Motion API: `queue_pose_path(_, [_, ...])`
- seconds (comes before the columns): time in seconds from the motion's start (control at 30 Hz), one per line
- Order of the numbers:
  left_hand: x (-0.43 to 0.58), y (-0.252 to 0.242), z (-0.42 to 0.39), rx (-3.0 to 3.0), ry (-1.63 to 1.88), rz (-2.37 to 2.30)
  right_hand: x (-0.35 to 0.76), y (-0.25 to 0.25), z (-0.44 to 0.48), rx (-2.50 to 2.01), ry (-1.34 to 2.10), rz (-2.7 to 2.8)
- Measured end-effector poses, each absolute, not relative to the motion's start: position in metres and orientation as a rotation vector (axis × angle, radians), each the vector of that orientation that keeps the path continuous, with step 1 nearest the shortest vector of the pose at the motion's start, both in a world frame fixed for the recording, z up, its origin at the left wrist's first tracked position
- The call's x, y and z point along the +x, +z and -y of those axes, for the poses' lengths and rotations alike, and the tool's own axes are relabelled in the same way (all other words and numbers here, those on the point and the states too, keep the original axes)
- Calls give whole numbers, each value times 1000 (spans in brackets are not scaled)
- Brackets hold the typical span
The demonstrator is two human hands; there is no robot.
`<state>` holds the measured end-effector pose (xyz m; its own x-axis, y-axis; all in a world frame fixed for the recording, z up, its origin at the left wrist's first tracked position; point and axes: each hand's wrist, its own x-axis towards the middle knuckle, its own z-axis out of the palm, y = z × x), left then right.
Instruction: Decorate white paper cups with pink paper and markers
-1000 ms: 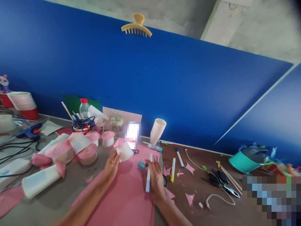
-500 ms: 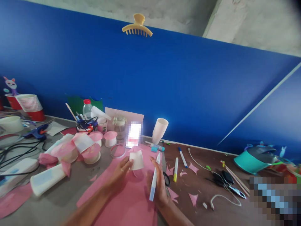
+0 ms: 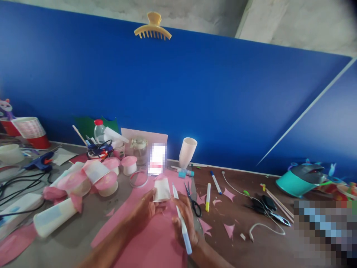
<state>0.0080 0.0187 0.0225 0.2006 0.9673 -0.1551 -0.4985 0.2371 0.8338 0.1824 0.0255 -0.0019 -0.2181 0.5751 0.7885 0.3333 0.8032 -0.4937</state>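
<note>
My left hand (image 3: 145, 210) is closed round a small white paper cup (image 3: 161, 190) held upside down over a pink paper sheet (image 3: 150, 242). My right hand (image 3: 185, 219) grips a white pen with a light blue end (image 3: 182, 219), its tip pointing up at the cup's right side. Both hands hover above the pink sheet near the table's front. Black-handled scissors (image 3: 193, 199) lie just right of my right hand.
Several white cups with pink tops (image 3: 95, 176) crowd the left, beside a blue glue gun (image 3: 39, 160) and black cables. A white cup (image 3: 186, 152), markers (image 3: 208, 191), pink scraps, a white cord (image 3: 259, 232) and a teal object (image 3: 299, 182) lie right. A blue wall stands behind.
My left hand brought the cup from the left to the middle and turned it upside down. My right hand lifted the pen off the sheet and swung its tip up to the cup.
</note>
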Motion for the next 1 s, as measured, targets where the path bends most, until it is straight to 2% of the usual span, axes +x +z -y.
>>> queue_pose_path(0.23, [12,26,-14,774,1158,-797,179,30,-21,-658,374,1783])
queue_pose_path(0.4, [11,29,-13,872,1168,-748,175,26,-22,-597,449,1675])
queue_pose_path(0.6, [8,27,-14,902,1196,-736,177,27,-18,-748,635,1619])
queue_pose_path(1.0, [6,15,-28,752,1206,-856,172,29,-20,-719,656,1558])
